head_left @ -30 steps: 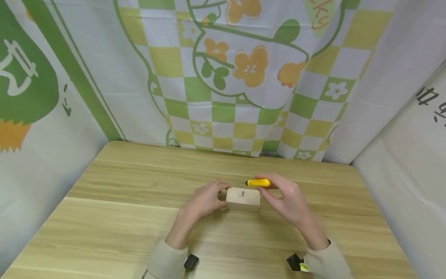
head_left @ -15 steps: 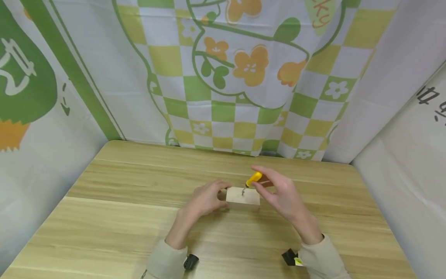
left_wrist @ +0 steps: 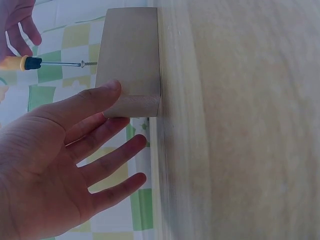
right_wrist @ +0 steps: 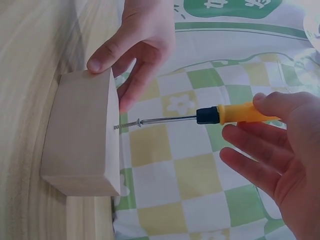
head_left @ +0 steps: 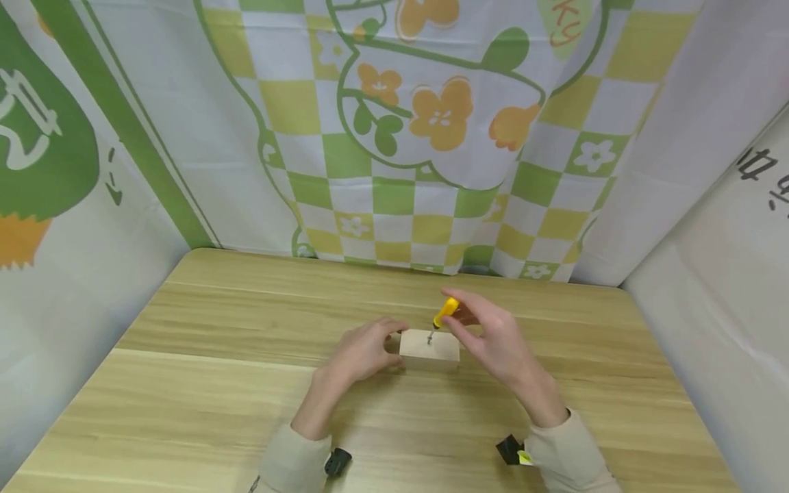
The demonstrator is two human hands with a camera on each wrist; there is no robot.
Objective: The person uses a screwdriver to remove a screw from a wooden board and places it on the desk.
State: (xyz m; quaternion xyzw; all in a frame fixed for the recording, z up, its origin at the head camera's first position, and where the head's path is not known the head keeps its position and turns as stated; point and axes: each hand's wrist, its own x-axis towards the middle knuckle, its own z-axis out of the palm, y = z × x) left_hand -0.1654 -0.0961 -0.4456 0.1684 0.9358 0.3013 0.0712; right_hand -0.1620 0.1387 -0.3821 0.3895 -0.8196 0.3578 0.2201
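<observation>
A pale wooden block [head_left: 416,346] lies on the table, and a screw [right_wrist: 129,124] stands out of its top face, its thread largely exposed. My left hand [head_left: 360,352] holds the block's left end, thumb on the near side and fingers at the end and far side; in the left wrist view the other fingers of this hand [left_wrist: 55,155] are spread. My right hand [head_left: 499,342] pinches the yellow handle of a screwdriver [right_wrist: 237,114] between thumb and fingers. The screwdriver's tip meets the screw head, and its shaft leans slightly right in the head view.
The wood-grain table [head_left: 216,390] reaches around both hands. A checked, flowered curtain [head_left: 394,198] hangs behind its far edge, with white cloth walls at left and right. Black wrist cameras [head_left: 337,463] sit by both sleeves.
My right hand has swung the screwdriver from nearly level above the block to a steep angle, bringing its tip onto the screw head. The left hand and block stay put.
</observation>
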